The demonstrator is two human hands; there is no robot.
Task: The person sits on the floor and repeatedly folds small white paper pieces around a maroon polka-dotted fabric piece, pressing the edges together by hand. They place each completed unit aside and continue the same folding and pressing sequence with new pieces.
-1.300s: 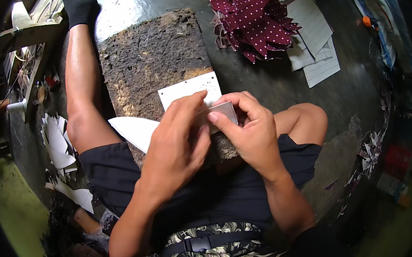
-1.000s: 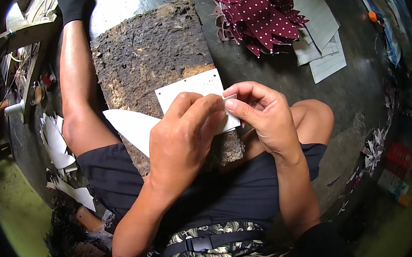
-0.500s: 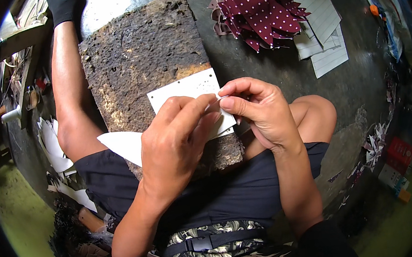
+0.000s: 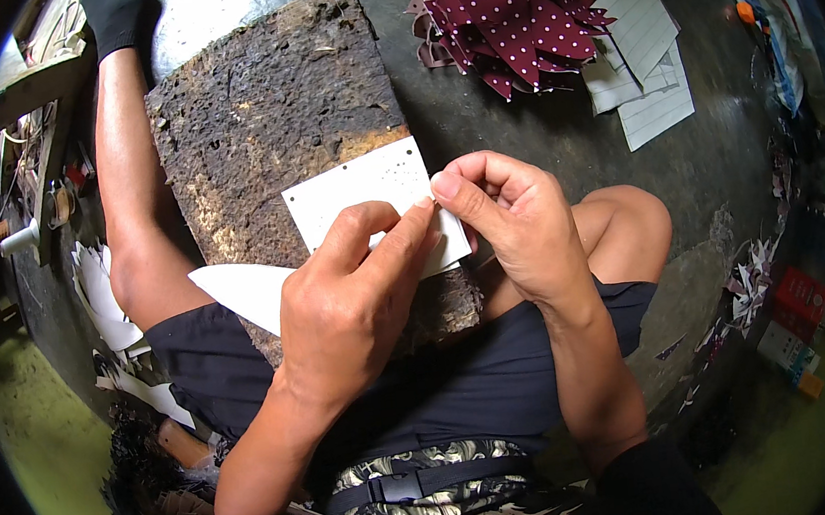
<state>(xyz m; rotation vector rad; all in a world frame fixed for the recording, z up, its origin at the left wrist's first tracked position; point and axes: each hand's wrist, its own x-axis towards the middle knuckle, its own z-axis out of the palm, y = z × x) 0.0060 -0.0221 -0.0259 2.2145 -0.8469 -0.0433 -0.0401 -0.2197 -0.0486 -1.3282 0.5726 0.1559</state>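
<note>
Left hand (image 4: 353,309), right hand (image 4: 514,222) pinch white card (image 4: 361,198) over rough board (image 4: 267,112).

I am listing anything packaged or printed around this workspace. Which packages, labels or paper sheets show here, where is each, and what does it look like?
Red box: floor at lower right, small, rectangular.
Pale box: just below it, small, whitish.
Lined sheets: top right, white, overlapping, beside dotted maroon fabric pieces.
White card: on the rough brown board, rectangular, pinched by both hands.

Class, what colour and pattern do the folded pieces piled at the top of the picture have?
The folded pieces are dark maroon with small white polka dots, seen best in the head view.
</note>
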